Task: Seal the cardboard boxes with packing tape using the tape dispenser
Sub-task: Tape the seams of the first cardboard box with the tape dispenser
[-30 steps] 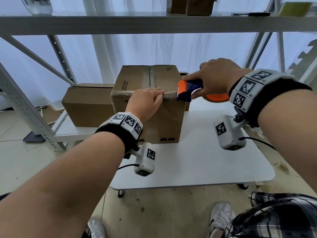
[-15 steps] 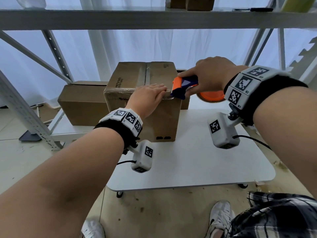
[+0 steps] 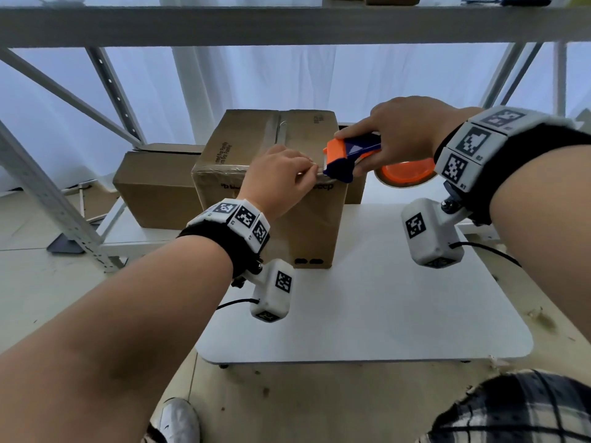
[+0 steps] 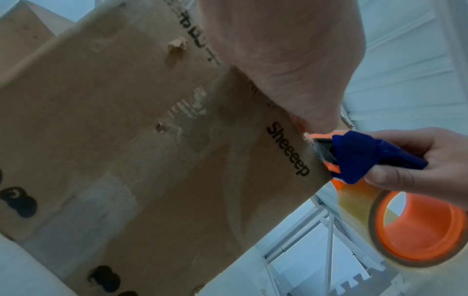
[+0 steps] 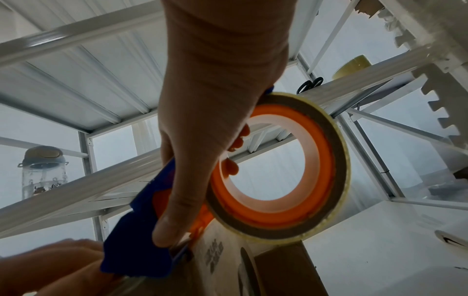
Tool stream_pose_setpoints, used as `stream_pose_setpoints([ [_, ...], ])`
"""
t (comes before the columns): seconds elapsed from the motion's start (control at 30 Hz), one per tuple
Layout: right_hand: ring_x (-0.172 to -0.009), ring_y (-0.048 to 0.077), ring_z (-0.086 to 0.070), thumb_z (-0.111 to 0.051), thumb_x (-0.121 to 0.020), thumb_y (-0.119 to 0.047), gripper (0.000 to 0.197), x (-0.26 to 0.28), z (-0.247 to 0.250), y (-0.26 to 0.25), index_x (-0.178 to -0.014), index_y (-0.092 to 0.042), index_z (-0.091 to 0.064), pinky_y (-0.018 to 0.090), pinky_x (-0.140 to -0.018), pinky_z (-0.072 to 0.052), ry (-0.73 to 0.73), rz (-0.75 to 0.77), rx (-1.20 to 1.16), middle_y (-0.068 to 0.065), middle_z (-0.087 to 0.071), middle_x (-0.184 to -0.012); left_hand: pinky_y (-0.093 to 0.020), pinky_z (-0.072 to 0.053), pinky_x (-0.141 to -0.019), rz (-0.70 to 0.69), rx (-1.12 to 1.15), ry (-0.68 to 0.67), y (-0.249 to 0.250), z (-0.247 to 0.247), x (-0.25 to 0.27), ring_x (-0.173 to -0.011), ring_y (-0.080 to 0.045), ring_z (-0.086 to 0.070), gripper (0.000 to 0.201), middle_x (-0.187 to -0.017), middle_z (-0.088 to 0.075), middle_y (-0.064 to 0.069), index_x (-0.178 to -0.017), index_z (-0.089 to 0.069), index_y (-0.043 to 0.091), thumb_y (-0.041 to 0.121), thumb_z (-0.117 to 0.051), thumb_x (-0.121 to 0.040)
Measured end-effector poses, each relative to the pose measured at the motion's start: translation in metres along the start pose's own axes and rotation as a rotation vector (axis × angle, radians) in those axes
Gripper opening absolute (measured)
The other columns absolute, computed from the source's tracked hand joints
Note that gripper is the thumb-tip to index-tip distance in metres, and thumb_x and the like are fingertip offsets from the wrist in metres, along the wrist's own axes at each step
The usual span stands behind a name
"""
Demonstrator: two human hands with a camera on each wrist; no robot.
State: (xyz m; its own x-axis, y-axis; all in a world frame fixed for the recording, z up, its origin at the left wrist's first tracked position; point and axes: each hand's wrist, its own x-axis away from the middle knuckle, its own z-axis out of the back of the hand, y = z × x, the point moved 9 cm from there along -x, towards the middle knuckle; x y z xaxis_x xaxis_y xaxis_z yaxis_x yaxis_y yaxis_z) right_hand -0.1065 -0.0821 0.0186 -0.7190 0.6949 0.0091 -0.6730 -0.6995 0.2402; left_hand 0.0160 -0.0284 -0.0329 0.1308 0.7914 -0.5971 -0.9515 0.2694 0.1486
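Tape dispenser (image 3: 343,156), gripped by right hand (image 3: 406,132), has reached the cardboard box (image 3: 271,199) corner; left hand (image 3: 278,180) presses tape flat (cut likely next).

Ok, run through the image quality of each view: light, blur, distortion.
Head view: bright backlight from the white curtain, shelf beams bowed by the wide lens, hands sharp. Left wrist view: cardboard box fairly sharp, tape roll smeared at the edge. Right wrist view: right hand dark against the light, tape dispenser shadowed and soft.

Left hand (image 3: 277,180) flat; right hand (image 3: 404,132) clenched
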Motion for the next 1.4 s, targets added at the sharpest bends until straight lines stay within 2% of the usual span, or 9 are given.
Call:
stream_pose_setpoints([
  [0.13, -0.089, 0.012, -0.040, -0.056, -0.079, -0.066, 0.072, -0.001, -0.001, 0.002, -0.143, -0.044, -0.033, 0.029, -0.073, -0.032, -0.004, 0.008, -0.023, -0.012, -0.040, -0.094, -0.032, -0.044, -0.083, 0.031, 0.058, 0.014, -0.004, 0.000, -0.001, -0.091, -0.019, -0.057, 0.031, -0.098, -0.072, 0.003, -0.092, -0.076, 0.016, 0.032, -0.050, -0.093],
  [0.27, -0.090, 0.012, -0.040, -0.054, -0.080, -0.067, 0.071, 0.006, -0.004, 0.005, -0.144, -0.045, -0.031, 0.030, -0.073, -0.033, -0.002, -0.015, -0.028, -0.012, -0.038, -0.092, -0.034, -0.048, -0.094, 0.082, 0.166, -0.045, -0.007, -0.005, 0.001, -0.104, -0.015, -0.063, 0.031, -0.114, -0.069, 0.003, -0.100, -0.075, 0.013, 0.030, -0.049, -0.097],
  [0.5, -0.084, 0.016, -0.045, -0.051, -0.081, -0.067, 0.069, 0.044, -0.004, 0.028, -0.143, -0.048, -0.029, 0.031, -0.070, -0.037, 0.048, -0.088, 0.012, -0.002, -0.048, -0.096, -0.032, -0.054, -0.081, 0.158, 0.141, -0.109, -0.008, -0.004, 0.003, -0.089, -0.013, -0.066, 0.039, -0.123, -0.063, 0.010, -0.105, -0.073, 0.018, 0.038, -0.040, -0.099],
  [0.67, -0.085, 0.018, -0.046, -0.049, -0.081, -0.070, 0.071, 0.056, -0.007, 0.029, -0.144, -0.047, -0.027, 0.032, -0.069, -0.038, 0.048, -0.121, 0.108, 0.000, -0.048, -0.099, -0.031, -0.042, -0.105, 0.167, 0.178, -0.139, -0.004, -0.006, 0.007, -0.121, -0.007, -0.054, 0.034, -0.131, -0.058, 0.007, -0.118, -0.068, 0.018, 0.032, -0.043, -0.099],
  [0.77, -0.085, 0.018, -0.045, -0.049, -0.082, -0.068, 0.070, 0.057, -0.006, 0.030, -0.144, -0.046, -0.027, 0.032, -0.070, -0.039, 0.068, -0.131, 0.106, 0.001, -0.050, -0.101, -0.034, -0.030, -0.114, 0.090, 0.057, -0.185, 0.000, -0.010, 0.014, -0.133, -0.012, -0.042, 0.037, -0.140, -0.051, 0.004, -0.132, -0.056, 0.020, 0.033, -0.040, -0.101],
  [0.97, -0.096, 0.024, -0.053, -0.051, -0.084, -0.066, 0.067, 0.055, -0.010, 0.022, -0.143, -0.046, -0.029, 0.032, -0.073, -0.038, 0.076, -0.118, 0.169, 0.003, -0.054, -0.105, -0.041, -0.029, -0.113, 0.138, -0.020, -0.223, 0.000, -0.012, 0.015, -0.136, -0.016, -0.039, 0.042, -0.143, -0.047, 0.003, -0.136, -0.052, 0.022, 0.039, -0.035, -0.102],
  [1.07, -0.102, 0.025, -0.054, -0.052, -0.084, -0.066, 0.067, 0.052, -0.015, 0.020, -0.143, -0.045, -0.030, 0.032, -0.073, -0.038, 0.065, -0.109, 0.186, 0.003, -0.055, -0.110, -0.037, -0.029, -0.113, 0.131, -0.059, -0.257, 0.013, -0.011, 0.010, -0.136, -0.017, -0.038, 0.042, -0.146, -0.044, 0.000, -0.134, -0.053, 0.017, 0.036, -0.033, -0.103],
  [1.27, -0.095, 0.022, -0.051, -0.050, -0.083, -0.068, 0.067, 0.053, -0.019, 0.031, -0.143, -0.046, -0.030, 0.031, -0.071, -0.035, 0.054, -0.126, 0.192, -0.003, -0.041, -0.094, -0.032, -0.028, -0.110, 0.026, -0.090, -0.270, 0.038, -0.018, 0.008, -0.136, -0.017, -0.037, 0.043, -0.149, -0.040, 0.004, -0.143, -0.039, 0.028, 0.038, -0.032, -0.103],
  [1.4, -0.092, 0.022, -0.051, -0.047, -0.082, -0.069, 0.071, 0.057, -0.011, 0.039, -0.145, -0.044, -0.027, 0.032, -0.072, -0.039, 0.108, -0.112, 0.177, 0.002, -0.052, -0.102, -0.034, -0.024, -0.112, 0.040, -0.107, -0.229, 0.036, -0.020, 0.014, -0.137, -0.018, -0.036, 0.044, -0.147, -0.042, 0.004, -0.143, -0.040, 0.029, 0.040, -0.028, -0.102],
])
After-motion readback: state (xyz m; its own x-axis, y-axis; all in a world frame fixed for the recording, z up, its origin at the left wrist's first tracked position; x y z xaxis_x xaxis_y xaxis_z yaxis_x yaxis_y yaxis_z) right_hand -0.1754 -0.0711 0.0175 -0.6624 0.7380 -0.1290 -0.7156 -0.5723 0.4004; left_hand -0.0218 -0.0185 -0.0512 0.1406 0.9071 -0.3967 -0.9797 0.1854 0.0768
